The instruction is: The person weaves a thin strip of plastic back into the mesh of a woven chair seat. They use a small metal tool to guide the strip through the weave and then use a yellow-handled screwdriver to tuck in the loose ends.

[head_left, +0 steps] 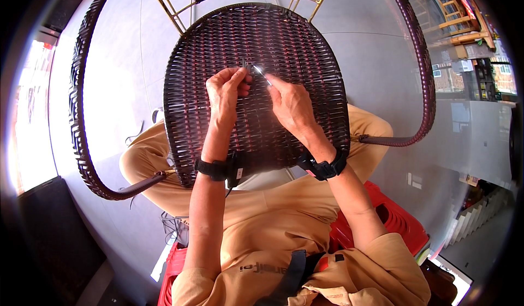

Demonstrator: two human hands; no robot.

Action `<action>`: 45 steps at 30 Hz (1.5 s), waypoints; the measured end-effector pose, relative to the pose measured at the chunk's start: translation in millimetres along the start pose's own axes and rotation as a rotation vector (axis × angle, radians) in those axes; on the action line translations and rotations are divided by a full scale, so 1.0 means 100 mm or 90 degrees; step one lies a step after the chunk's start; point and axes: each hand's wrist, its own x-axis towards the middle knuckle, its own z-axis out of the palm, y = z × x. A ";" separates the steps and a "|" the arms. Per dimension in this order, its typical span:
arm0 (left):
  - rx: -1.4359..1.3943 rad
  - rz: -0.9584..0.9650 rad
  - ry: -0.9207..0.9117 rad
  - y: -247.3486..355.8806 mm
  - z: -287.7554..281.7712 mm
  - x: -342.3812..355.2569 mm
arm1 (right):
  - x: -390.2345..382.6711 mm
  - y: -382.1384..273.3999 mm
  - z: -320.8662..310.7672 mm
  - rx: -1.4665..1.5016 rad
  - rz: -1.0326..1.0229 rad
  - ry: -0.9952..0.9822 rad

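A dark brown and reddish woven wicker chair seat [213,49] stands in front of me, with both hands over its middle. My left hand [226,90] is closed, its thumb and forefinger pinched on a small dark piece [246,66] too small to name. My right hand [293,105] is closed around a thin, shiny metal tool [260,71], its forefinger laid along it. The tool's tip meets the dark piece just above the weave. Glare and small size hide what kind of tool it is.
Wicker-wrapped armrest loops [79,104] curve round the seat, with gold metal rods [311,3] at its far end. I sit on a red plastic stool [382,213], legs either side of the seat. Loose cable [173,227] hangs at the left. Wooden furniture frames [453,11] stand far right.
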 end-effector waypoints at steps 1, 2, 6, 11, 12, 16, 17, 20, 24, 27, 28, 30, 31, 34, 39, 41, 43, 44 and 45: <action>0.002 -0.003 -0.002 0.00 0.00 0.00 | 0.00 -0.01 -0.01 -0.002 0.034 -0.031; 0.004 -0.007 -0.003 0.00 0.00 0.00 | 0.01 0.00 0.00 -0.001 0.034 -0.030; 0.011 -0.010 -0.005 0.01 0.00 0.01 | 0.05 0.05 0.00 0.016 -0.014 -0.009; 0.031 -0.009 -0.005 -0.03 -0.02 0.04 | -0.02 0.08 0.19 -0.006 -0.024 0.020; 0.045 -0.007 -0.007 -0.03 -0.02 0.04 | -0.05 0.11 0.25 -0.014 -0.042 0.055; 0.059 -0.013 -0.017 0.00 0.00 0.04 | -0.10 0.16 0.36 -0.016 -0.081 0.135; 0.058 -0.014 -0.014 0.00 0.00 0.04 | -0.11 0.16 0.37 -0.018 -0.085 0.148; 0.091 -0.021 -0.001 0.06 0.02 0.07 | -0.13 0.17 0.41 0.010 -0.115 0.188; 0.166 -0.019 0.030 0.15 0.10 0.10 | -0.13 0.21 0.44 0.027 -0.133 0.220; 0.202 -0.022 0.041 0.17 0.11 0.13 | -0.13 0.21 0.43 0.040 -0.133 0.231; 0.204 -0.023 0.041 0.19 0.12 0.13 | -0.13 0.21 0.43 0.046 -0.134 0.230; 0.270 -0.037 0.042 0.23 0.13 0.13 | -0.13 0.21 0.43 0.053 -0.133 0.229; 0.272 -0.038 0.042 0.22 0.12 0.14 | -0.13 0.21 0.44 0.054 -0.138 0.235; 0.281 -0.030 0.034 0.22 0.10 0.19 | -0.14 0.20 0.45 0.055 -0.144 0.243; 0.307 -0.029 0.050 0.21 0.16 0.24 | -0.15 0.21 0.43 0.061 -0.133 0.241; 0.297 -0.031 0.059 0.19 0.17 0.24 | -0.16 0.20 0.43 0.066 -0.132 0.238; 0.314 0.000 0.084 0.15 0.16 0.27 | -0.17 0.15 0.39 0.071 -0.112 0.218; 0.315 -0.002 0.084 0.13 0.16 0.26 | -0.17 0.14 0.38 0.074 -0.093 0.198; 0.317 0.006 0.098 0.12 0.18 0.25 | -0.17 0.14 0.37 0.075 -0.092 0.198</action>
